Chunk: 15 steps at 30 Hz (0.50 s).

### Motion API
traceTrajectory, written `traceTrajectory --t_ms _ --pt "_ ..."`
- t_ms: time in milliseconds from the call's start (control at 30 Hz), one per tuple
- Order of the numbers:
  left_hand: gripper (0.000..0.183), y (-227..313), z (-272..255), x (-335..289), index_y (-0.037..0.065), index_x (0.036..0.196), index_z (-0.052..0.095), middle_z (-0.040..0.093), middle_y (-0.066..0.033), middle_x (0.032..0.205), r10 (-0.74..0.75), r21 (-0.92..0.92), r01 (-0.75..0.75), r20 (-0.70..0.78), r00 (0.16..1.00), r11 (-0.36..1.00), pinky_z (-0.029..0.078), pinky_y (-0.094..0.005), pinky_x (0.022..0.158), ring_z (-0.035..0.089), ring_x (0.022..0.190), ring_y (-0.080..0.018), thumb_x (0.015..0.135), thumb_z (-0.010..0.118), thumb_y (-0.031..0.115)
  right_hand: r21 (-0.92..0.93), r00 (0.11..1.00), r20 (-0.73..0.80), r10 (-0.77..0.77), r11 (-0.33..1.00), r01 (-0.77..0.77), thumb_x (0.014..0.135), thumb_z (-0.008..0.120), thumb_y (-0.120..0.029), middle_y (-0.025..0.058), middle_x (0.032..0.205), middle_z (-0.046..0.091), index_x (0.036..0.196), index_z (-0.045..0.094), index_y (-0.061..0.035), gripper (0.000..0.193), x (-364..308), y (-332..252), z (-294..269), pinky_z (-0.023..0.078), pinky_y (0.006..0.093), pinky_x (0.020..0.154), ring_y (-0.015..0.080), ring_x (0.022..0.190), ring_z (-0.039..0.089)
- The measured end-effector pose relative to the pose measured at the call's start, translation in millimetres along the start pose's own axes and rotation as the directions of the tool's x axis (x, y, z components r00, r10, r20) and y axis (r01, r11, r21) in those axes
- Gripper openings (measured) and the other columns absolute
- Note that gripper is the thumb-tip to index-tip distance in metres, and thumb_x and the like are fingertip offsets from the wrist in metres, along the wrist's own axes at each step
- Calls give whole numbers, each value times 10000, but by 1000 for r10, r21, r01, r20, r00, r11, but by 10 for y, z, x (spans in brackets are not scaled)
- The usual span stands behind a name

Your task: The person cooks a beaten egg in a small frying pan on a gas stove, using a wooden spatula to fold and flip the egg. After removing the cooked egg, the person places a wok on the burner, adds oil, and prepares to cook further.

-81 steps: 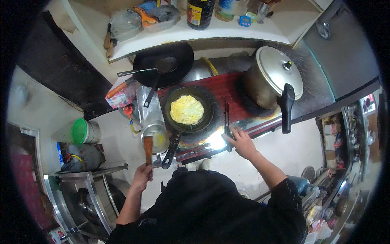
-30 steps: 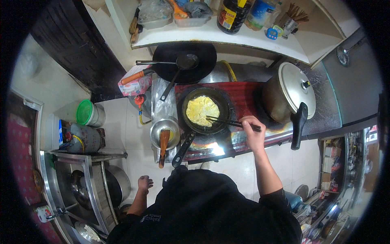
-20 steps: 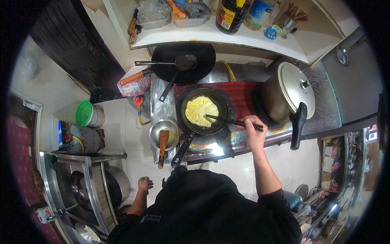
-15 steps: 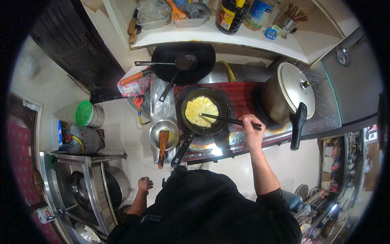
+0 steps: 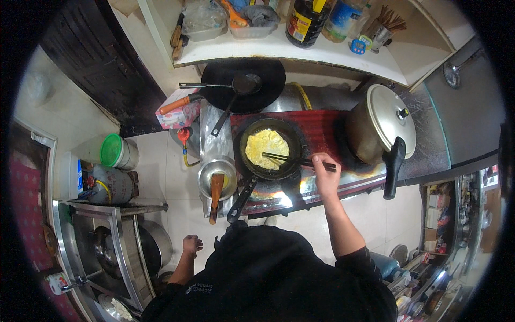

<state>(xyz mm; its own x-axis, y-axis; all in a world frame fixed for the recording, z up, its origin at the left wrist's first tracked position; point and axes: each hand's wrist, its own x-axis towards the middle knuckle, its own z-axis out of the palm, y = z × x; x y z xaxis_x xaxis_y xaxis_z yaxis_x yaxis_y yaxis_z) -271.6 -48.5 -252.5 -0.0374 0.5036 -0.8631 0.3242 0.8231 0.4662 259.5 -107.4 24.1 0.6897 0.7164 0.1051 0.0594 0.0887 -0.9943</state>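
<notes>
In a dark frying pan [image 5: 295, 144] at the middle of the view lay a flat, roughly round sheet of egg [image 5: 263, 141], yellow mottled with white, its edge uneven. A pair of black chopsticks [image 5: 294, 160] came in from the right, the tips over the lower part of the egg; whether they pressed on it could not be told. The person's right hand [image 5: 325, 173] was clamped on the far ends of the chopsticks, just to the right of the pan. The left hand [image 5: 192, 244] hung low by the person's left side, over the floor, its fingers loosely apart.

The pan sat on a red stove top [image 5: 327, 126], its black handle [image 5: 243, 199] pointing down and left toward the person. Just left of that handle, on a metal counter [image 5: 213, 115], stood a steel bowl [image 5: 203, 174] with a little yellow liquid in it. A wooden spatula [image 5: 216, 194] leaned inside the bowl, its handle sticking out over the near rim. To the right of the pan, well apart from it, stood a large pressure cooker [image 5: 360, 134] with a long black handle. Behind the pan was a black wok [image 5: 271, 97], with a long-handled ladle [image 5: 247, 84] resting in it. Farther back, a white shelf [image 5: 289, 53] carried a dark bottle [image 5: 304, 24] and a small blue timer [image 5: 358, 46].
</notes>
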Motion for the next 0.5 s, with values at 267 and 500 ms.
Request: traceTrajectory --t_ms 267,500 --pt "284 24 -20 44 25 1119 520 644 -140 874 18 -29 -18 5 1000 999 553 -394 603 658 715 -261 921 547 227 85 998 -55 38 996 -33 970 559 -74 120 950 602 882 644 91 206 -19 126 20 626 392 753 189 843 631" --pt "279 78 -32 15 20 1117 520 643 -142 885 17 5 -18 16 1000 1000 553 -390 618 659 734 -257 923 535 219 211 974 -189 123 974 -82 977 559 -116 139 906 634 857 633 88 248 -77 108 -6 622 388 736 214 791 654"
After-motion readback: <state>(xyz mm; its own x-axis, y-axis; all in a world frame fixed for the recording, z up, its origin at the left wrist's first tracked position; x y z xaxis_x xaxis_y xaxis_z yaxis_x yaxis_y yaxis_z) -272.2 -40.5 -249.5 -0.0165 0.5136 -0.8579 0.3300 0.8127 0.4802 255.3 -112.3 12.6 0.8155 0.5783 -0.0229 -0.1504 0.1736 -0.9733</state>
